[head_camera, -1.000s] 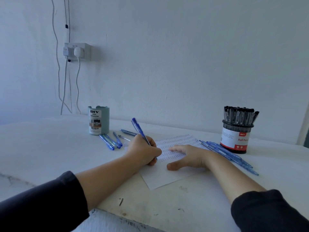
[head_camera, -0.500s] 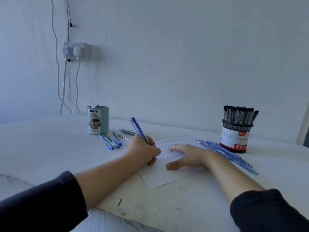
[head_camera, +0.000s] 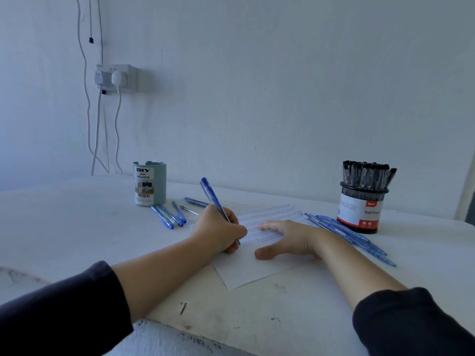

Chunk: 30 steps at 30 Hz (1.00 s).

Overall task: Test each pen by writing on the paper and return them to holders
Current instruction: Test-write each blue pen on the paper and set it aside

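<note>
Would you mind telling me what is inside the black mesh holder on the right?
The black mesh holder is packed with black-capped pens standing upright; their lower ends are hidden behind its label.

Left hand [head_camera: 218, 231] grips a blue pen [head_camera: 216, 201], tip on the paper [head_camera: 257, 271], cap end tilted up and away; right hand [head_camera: 288, 237] lies flat on the sheet just right of it, fingers spread. Beyond the left hand: loose blue pens [head_camera: 168, 215] on the worktop [head_camera: 64, 227] beside the teal desk organizer [head_camera: 149, 183]. Right of the right hand: row of blue pens [head_camera: 344, 233] and a mesh holder [head_camera: 363, 206] packed with black pens.
</note>
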Motion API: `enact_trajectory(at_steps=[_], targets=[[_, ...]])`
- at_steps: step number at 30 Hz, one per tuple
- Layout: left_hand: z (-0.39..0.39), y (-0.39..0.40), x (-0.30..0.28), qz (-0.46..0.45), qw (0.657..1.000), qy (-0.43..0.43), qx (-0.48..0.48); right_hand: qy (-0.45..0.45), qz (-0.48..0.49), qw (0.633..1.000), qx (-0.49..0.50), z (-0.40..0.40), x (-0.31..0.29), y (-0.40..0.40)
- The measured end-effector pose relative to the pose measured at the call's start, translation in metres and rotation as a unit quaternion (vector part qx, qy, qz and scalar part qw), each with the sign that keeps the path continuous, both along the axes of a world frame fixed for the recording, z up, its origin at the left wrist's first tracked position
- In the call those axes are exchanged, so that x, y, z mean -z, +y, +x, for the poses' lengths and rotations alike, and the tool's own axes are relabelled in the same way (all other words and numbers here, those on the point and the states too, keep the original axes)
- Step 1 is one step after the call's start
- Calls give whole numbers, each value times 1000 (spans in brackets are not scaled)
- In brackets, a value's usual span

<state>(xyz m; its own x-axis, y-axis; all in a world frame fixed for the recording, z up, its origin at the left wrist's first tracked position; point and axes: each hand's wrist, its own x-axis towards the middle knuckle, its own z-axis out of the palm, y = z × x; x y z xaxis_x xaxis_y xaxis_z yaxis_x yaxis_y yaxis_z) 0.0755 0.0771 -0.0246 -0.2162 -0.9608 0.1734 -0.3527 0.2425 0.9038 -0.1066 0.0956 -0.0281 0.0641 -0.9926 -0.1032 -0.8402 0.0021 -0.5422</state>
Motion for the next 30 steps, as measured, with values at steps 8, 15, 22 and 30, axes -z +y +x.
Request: enact_trajectory(at_steps=[8,15,22,30], targets=[[0,2,1,-8,1000,-2,4,4,-2,1000,5,2,-1,3],[0,1,1,-14,1000,-9,6,4,-2,1000,7,4,-3,5],[-1,3,0,-19,1000,-14,12,3,-2,1000,6,5,-5,8],[-1,2,1,-21,1000,-21,11,2,0,1000,6,6,-6,10]])
